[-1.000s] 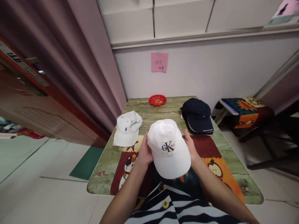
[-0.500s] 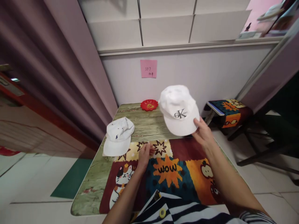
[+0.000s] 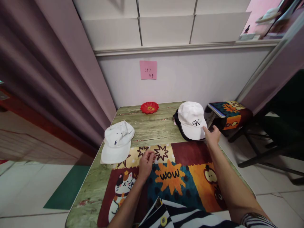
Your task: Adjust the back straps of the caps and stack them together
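A white cap (image 3: 191, 114) with black "CK" lettering rests on top of a dark cap (image 3: 180, 125), of which only the edges show, at the right of the table. My right hand (image 3: 212, 134) is at the side of the white cap's brim, thumb and fingers apart, the thumb at the brim's edge. My left hand (image 3: 146, 163) hovers over or rests on the patterned mat (image 3: 188, 151), its fingers curled together with nothing visible in them. Another white cap (image 3: 118, 141), with a small dark emblem, lies at the left, partly over the mat's corner.
A red scalloped dish (image 3: 149, 107) stands at the back of the wood-grain table (image 3: 152, 126). Behind it, a pink note (image 3: 148, 70) is stuck on the wall. A cloth-covered stool (image 3: 230, 112) and a dark chair (image 3: 280, 126) stand to the right; a purple curtain (image 3: 71, 63) hangs at the left.
The "CK" cap has come down from mid-air onto the dark cap, to the right. My right hand has let go of its brim. My left hand has barely moved.
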{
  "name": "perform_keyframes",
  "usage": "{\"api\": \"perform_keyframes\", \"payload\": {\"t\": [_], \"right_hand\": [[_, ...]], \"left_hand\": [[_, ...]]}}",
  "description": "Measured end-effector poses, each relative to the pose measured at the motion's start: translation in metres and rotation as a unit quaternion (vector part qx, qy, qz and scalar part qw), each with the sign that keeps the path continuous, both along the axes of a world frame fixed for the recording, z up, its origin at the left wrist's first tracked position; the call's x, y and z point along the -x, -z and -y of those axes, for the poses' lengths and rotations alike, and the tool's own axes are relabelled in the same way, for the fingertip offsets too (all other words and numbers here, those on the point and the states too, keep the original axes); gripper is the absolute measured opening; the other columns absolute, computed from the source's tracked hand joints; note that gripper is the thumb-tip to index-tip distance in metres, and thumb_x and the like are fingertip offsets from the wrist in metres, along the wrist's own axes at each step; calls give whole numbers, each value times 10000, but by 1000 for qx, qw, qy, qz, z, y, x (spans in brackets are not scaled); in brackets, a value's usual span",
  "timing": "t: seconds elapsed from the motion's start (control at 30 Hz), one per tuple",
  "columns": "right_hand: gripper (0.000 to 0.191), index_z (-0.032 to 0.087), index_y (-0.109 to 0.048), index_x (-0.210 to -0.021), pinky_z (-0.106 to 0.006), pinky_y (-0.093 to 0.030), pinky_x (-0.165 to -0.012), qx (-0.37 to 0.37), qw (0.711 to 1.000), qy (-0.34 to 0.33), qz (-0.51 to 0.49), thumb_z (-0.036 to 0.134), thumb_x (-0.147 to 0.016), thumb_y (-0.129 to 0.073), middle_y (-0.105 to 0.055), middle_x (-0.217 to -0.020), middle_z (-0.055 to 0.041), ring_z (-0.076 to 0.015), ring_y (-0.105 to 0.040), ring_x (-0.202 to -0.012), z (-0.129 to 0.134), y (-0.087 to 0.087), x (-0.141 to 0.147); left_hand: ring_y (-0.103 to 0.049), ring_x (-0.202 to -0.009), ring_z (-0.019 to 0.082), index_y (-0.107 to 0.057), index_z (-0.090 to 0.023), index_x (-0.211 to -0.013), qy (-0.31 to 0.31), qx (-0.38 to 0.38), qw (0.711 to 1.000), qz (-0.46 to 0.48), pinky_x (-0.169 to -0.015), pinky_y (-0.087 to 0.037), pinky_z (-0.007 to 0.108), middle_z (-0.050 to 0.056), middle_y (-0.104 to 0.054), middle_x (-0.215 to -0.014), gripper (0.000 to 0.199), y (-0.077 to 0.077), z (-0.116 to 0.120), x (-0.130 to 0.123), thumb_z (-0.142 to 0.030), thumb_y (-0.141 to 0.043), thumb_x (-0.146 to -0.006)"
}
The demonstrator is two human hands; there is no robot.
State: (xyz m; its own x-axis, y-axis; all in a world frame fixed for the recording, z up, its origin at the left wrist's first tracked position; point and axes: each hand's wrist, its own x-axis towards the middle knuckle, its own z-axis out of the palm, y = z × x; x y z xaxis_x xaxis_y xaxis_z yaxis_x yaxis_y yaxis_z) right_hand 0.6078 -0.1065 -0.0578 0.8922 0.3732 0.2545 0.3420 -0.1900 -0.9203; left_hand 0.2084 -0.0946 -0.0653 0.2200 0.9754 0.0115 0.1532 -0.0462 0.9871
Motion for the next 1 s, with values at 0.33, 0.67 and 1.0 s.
{"api": "perform_keyframes", "payload": {"t": [0.33, 0.67, 1.0], "right_hand": [[1146, 27, -252, -1517, -553, -277, -1130, 254, 936, -83, 231, 786, -728, -592, -367, -1522, -315, -420, -343, -1408, -33, -8, 39], [1137, -31, -215, -1512, -628, -310, -1074, 251, 931, -48, 261, 754, -773, -576, -376, -1472, -373, -476, -369, -1371, -24, -7, 48], [769, 132, -190, -1571, -598, -298, -1144, 38, 878, -297, 374, 447, -938, -492, -342, -1568, -227, -340, -312, -1460, -26, 14, 199]], "left_hand": [[-669, -732, 186, -632, -188, -949, 2, 8, 1000, 11, -668, -523, 291, 42, -710, -791, 288, 2, 1, 0, -462, -596, -868], [-645, -685, 158, -619, -189, -919, 2, 20, 999, 42, -626, -497, 260, 27, -694, -764, 255, 12, 10, -2, -437, -601, -861], [-625, -824, 201, -664, -196, -941, -252, -219, 929, -158, -813, -496, 344, 55, -677, -900, 155, -63, -87, 83, -252, -671, -797]]}}
